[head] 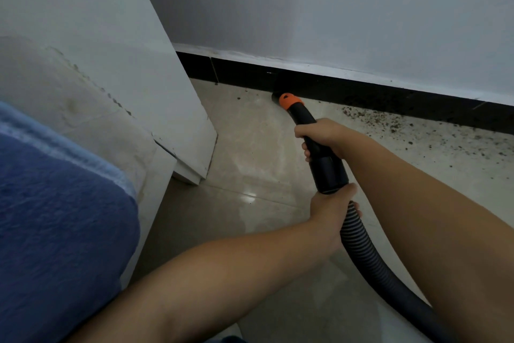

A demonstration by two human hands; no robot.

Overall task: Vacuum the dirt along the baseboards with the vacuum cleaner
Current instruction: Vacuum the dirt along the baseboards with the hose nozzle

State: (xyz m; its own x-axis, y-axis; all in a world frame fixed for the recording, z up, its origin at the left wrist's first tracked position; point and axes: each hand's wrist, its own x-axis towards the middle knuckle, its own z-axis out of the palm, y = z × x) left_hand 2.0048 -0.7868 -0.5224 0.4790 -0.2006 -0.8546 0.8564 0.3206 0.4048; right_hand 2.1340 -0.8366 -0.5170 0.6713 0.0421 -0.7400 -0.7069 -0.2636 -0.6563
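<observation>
The left hand [331, 209] grips the ribbed hose [358, 237], whose far end runs out of frame; ahead, the right hand [322, 136] wraps the black wand [319, 148], fingers [306, 152] partly hidden. Beyond them the orange-collared nozzle [288, 100] meets the black baseboard [389, 95], its tip lost in shadow; dirt [389, 123] lies rightward on open floor [250, 148].
</observation>
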